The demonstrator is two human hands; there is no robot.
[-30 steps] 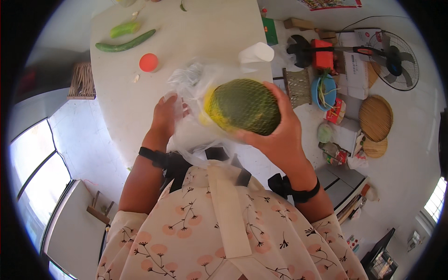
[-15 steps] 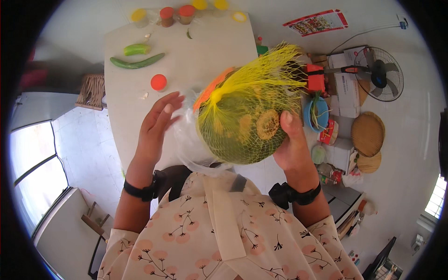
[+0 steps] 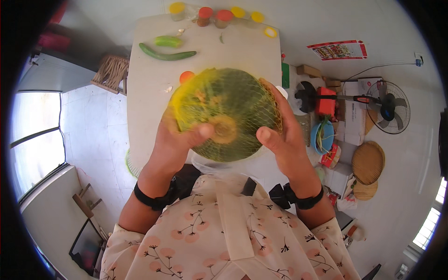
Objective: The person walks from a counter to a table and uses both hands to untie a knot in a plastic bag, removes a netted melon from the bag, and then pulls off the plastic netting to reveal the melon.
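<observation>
Between my hands is a large green pumpkin [image 3: 242, 116] in a yellow mesh net, with a round tan scar on the side facing me. My left hand [image 3: 179, 140] grips its left side, thumb beside the scar and fingers hidden behind. On the right side my right hand [image 3: 284, 130] holds it, fingers curved up along the edge and thumb toward the front. Under the pumpkin, near my body, some clear plastic [image 3: 219, 168] shows in part. The pumpkin and net are smeared by motion.
On the white table [image 3: 149, 107] lie a long green cucumber [image 3: 168, 54], a shorter green piece [image 3: 168, 42] and an orange-red lid [image 3: 186, 76]. Jars with red and yellow lids [image 3: 205, 16] line the far edge. A fan [image 3: 386, 107] and blue basin [image 3: 322, 136] stand to the right.
My left hand, apart from the pumpkin before, now grips it. The pumpkin has turned, and the net's loose yellow tail no longer sticks out to the right. The whole view has shifted.
</observation>
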